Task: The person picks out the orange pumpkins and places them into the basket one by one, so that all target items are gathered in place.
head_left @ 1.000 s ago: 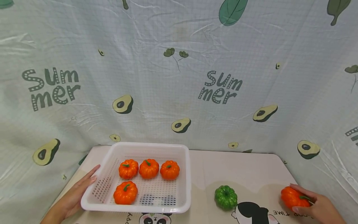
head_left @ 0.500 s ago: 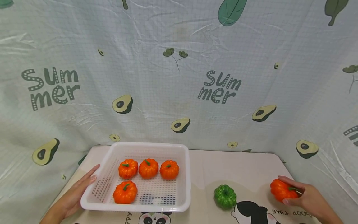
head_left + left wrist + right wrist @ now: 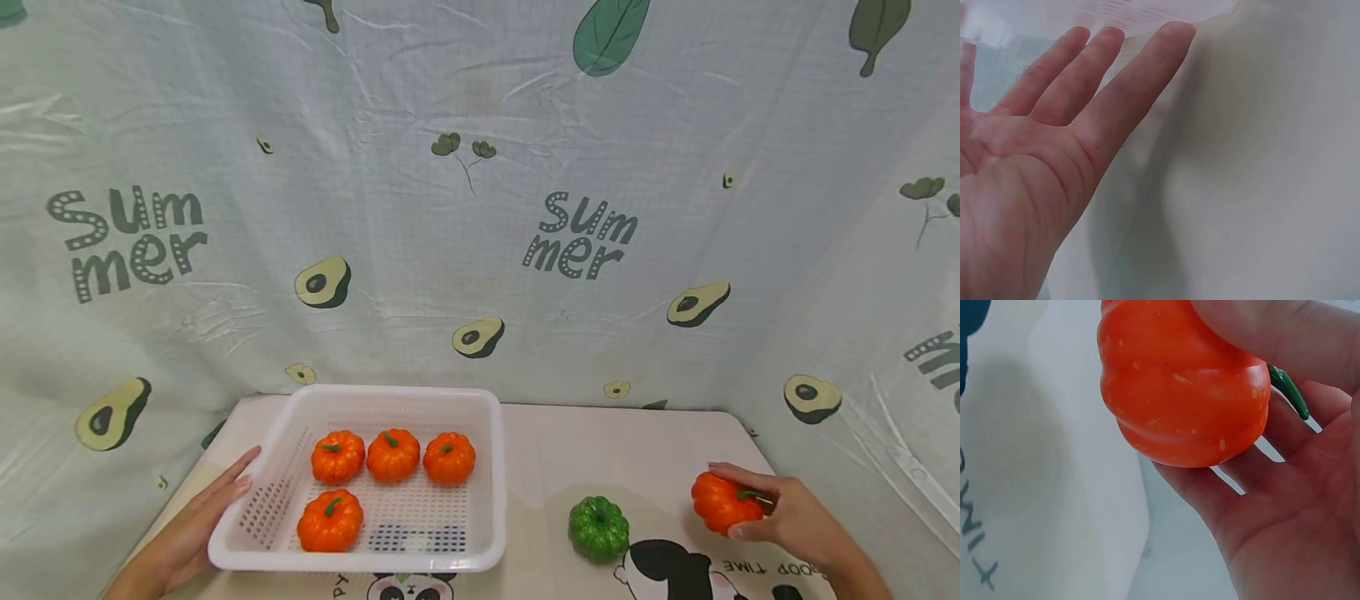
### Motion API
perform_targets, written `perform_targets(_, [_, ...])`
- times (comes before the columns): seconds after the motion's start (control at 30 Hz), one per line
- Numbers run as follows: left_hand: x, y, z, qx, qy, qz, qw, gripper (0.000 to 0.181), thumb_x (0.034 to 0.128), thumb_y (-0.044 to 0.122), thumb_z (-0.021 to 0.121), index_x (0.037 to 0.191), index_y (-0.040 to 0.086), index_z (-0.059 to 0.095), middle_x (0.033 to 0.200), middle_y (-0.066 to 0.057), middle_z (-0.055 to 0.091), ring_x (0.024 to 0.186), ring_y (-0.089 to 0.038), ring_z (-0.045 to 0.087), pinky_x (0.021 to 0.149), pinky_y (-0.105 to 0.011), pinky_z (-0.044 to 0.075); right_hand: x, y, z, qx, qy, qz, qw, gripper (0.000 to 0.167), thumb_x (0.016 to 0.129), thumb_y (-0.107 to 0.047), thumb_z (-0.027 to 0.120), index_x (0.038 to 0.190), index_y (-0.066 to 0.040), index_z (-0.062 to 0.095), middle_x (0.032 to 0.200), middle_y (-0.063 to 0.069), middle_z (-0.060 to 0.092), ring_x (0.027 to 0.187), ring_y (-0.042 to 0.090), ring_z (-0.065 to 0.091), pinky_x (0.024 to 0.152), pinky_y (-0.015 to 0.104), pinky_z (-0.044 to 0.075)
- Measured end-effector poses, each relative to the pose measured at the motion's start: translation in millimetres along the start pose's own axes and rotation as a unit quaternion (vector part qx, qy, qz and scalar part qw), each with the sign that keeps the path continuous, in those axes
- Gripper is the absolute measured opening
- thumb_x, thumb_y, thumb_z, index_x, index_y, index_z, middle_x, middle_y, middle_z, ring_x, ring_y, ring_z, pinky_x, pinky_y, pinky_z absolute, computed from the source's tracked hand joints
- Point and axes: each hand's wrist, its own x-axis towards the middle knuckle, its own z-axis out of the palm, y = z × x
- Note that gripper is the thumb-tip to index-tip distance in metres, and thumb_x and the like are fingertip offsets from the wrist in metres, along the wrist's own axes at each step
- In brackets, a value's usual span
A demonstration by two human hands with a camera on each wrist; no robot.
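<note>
My right hand (image 3: pixel 787 512) grips an orange pumpkin (image 3: pixel 723 502) between thumb and fingers at the right of the table. In the right wrist view that pumpkin (image 3: pixel 1185 387) shows its ribbed side, and its green stem points toward the palm. Against the left side of a white plastic basket (image 3: pixel 495 483) rests my left hand (image 3: pixel 191 525), fingers straight. The left wrist view has the fingertips at the basket's wall (image 3: pixel 1166 9). Several orange pumpkins sit inside the basket, one of them (image 3: pixel 330 521) nearer the front. A green pumpkin (image 3: pixel 598 529) stands on the table between basket and right hand.
The pale table (image 3: pixel 547 442) carries printed cartoon figures and lettering along its front. A curtain (image 3: pixel 405 250) printed with avocados and words hangs behind the table and along both sides.
My right hand has moved left with the orange pumpkin, closer to the green one. My left hand stays at the basket's side. The head view has shifted slightly.
</note>
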Motion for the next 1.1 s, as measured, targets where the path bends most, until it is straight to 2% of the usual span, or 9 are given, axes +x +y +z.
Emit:
perform_targets(0.17, [-0.1,-0.6,1.1,0.004,0.000,0.003,1.0000,0.075,0.1107,0.051,0.039,0.166,0.035,-0.009,0.176,-0.021,-0.006,0.142,-0.038,0.045,0.105,-0.055,0.056,6.4,-6,7,-0.001,-0.006,-0.056,0.9984,0.072,0.076,-0.011,0.090,0.140,0.005,0.061,0.123,-0.046,0.051,0.097,-0.010,0.057,0.078,0.019,0.060])
perform_targets(0.37, [0.1,-1.5,1.3,0.006,0.003,0.002,1.0000,0.076,0.1100,0.052,0.040,0.166,0.035,-0.008,0.176,-0.020,-0.006,0.142,-0.040,0.045,0.105,-0.055,0.057,16.8,-19,12,0.016,-0.034,-0.078,0.9963,0.073,0.076,-0.014,0.090,0.140,0.004,0.061,0.125,-0.044,0.053,0.100,-0.009,0.059,0.080,0.020,0.060])
perform_targets(0.6, [0.7,0.9,0.3,0.012,-0.013,0.005,0.9998,0.074,0.1122,0.050,0.033,0.166,0.028,-0.013,0.175,-0.022,-0.004,0.132,-0.023,0.050,0.105,-0.048,0.058,30.5,-32,19,0.025,-0.054,-0.139,0.9885,0.069,0.078,-0.011,0.088,0.138,0.008,0.061,0.129,-0.035,0.059,0.102,-0.006,0.062,0.080,0.021,0.060])
perform_targets(0.7, [1.3,1.0,0.1,0.007,-0.014,0.004,0.9999,0.074,0.1123,0.050,0.033,0.166,0.028,-0.013,0.175,-0.022,-0.005,0.133,-0.024,0.050,0.105,-0.051,0.057,36.1,-38,24,0.030,-0.065,-0.147,0.9866,0.070,0.076,-0.011,0.089,0.139,0.006,0.062,0.133,-0.021,0.067,0.103,-0.006,0.063,0.082,0.021,0.061])
perform_targets(0.83, [1.8,0.7,-0.1,0.003,-0.015,0.002,0.9999,0.074,0.1122,0.050,0.033,0.166,0.028,-0.013,0.175,-0.023,-0.006,0.134,-0.026,0.049,0.106,-0.052,0.057,41.6,-46,30,0.032,-0.075,-0.159,0.9840,0.070,0.076,-0.011,0.089,0.140,0.002,0.063,0.134,0.013,0.072,0.106,-0.006,0.063,0.082,0.022,0.061])
perform_targets(0.9, [1.9,0.7,-0.2,0.004,-0.014,0.000,0.9999,0.074,0.1122,0.051,0.033,0.166,0.028,-0.013,0.175,-0.023,-0.005,0.135,-0.026,0.049,0.106,-0.052,0.057,44.1,-50,31,0.033,-0.081,-0.170,0.9817,0.068,0.077,-0.010,0.088,0.140,0.001,0.063,0.132,0.025,0.070,0.106,-0.006,0.063,0.081,0.022,0.062])
perform_targets(0.97, [1.8,0.9,-0.5,0.006,-0.014,0.002,0.9999,0.074,0.1121,0.051,0.033,0.166,0.029,-0.013,0.175,-0.023,-0.006,0.135,-0.027,0.048,0.106,-0.052,0.057,46.4,-54,33,0.032,-0.085,-0.182,0.9792,0.068,0.078,-0.010,0.087,0.140,0.002,0.063,0.130,0.029,0.069,0.107,-0.006,0.063,0.081,0.022,0.062])
perform_targets(1.1, [2.0,0.6,0.3,0.006,-0.010,0.001,0.9999,0.075,0.1118,0.051,0.034,0.166,0.031,-0.013,0.176,-0.021,-0.007,0.139,-0.029,0.046,0.107,-0.053,0.056,50.1,-62,35,0.030,-0.094,-0.189,0.9769,0.068,0.079,-0.012,0.088,0.140,0.003,0.062,0.129,0.029,0.070,0.107,-0.006,0.063,0.083,0.021,0.061])
